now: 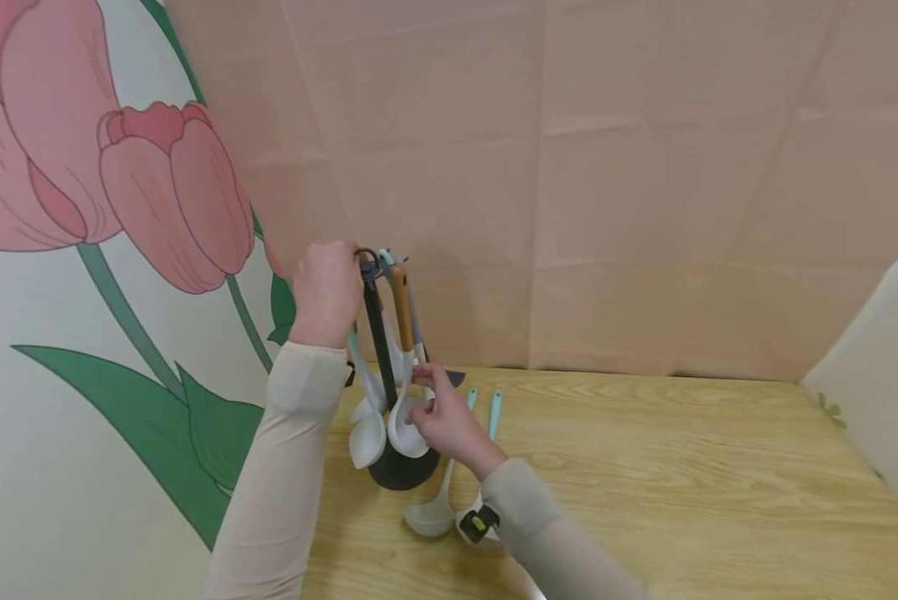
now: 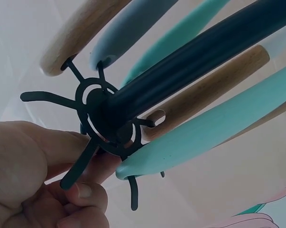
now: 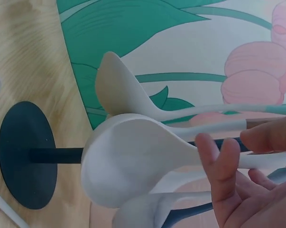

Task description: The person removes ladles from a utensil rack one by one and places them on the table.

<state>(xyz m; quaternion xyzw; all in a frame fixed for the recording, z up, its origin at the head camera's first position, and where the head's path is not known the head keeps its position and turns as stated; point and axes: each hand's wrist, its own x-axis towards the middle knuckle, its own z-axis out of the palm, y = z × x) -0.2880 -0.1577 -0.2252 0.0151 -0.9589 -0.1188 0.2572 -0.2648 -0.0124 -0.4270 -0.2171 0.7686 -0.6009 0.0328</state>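
Observation:
A dark utensil stand (image 1: 376, 325) with a round base (image 3: 28, 156) carries several hanging utensils. My left hand (image 1: 328, 292) grips the stand's top, its fingers curled by the hooked ring (image 2: 78, 102). A white ladle (image 1: 402, 312) with a wooden handle hangs on the near side. Beside its bowl (image 3: 133, 159), my right hand (image 1: 452, 417) has its fingers loosely bent and spread, with the fingertips right at the ladle's neck. A turquoise-handled ladle (image 1: 368, 437) hangs to the left, and its handle (image 2: 195, 137) hangs from a hook in the left wrist view.
Two turquoise-handled ladles lie on the wooden table (image 1: 681, 467): one ladle (image 1: 429, 518) right of the stand's base, the other ladle (image 1: 495, 412) partly behind my right wrist. A tulip-patterned wall (image 1: 171, 192) stands close on the left, a pinkish backdrop (image 1: 606, 183) behind.

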